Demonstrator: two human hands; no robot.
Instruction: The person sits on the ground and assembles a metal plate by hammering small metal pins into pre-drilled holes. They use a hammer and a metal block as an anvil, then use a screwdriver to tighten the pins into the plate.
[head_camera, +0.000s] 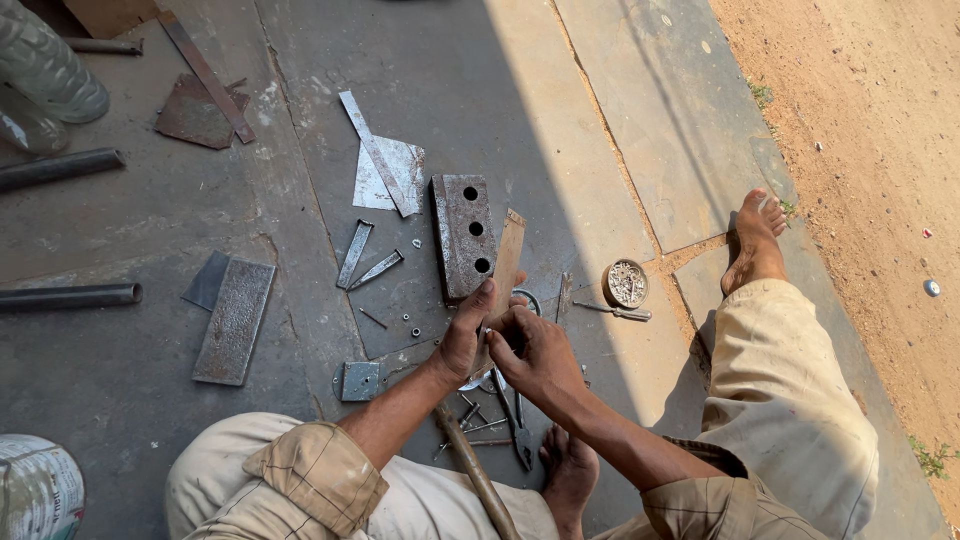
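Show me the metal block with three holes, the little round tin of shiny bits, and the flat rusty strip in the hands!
metal block (463, 235): head view, top face between holes.
round tin (626, 283): head view, its middle.
rusty strip (508, 262): head view, upper part above the left hand (462, 340).

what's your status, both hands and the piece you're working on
Left hand gripping flat rusty metal strip, thumb on its edge. Right hand closed at the strip's lower end. Thick steel block with three holes right beside it; small round tin of metal bits nearby.
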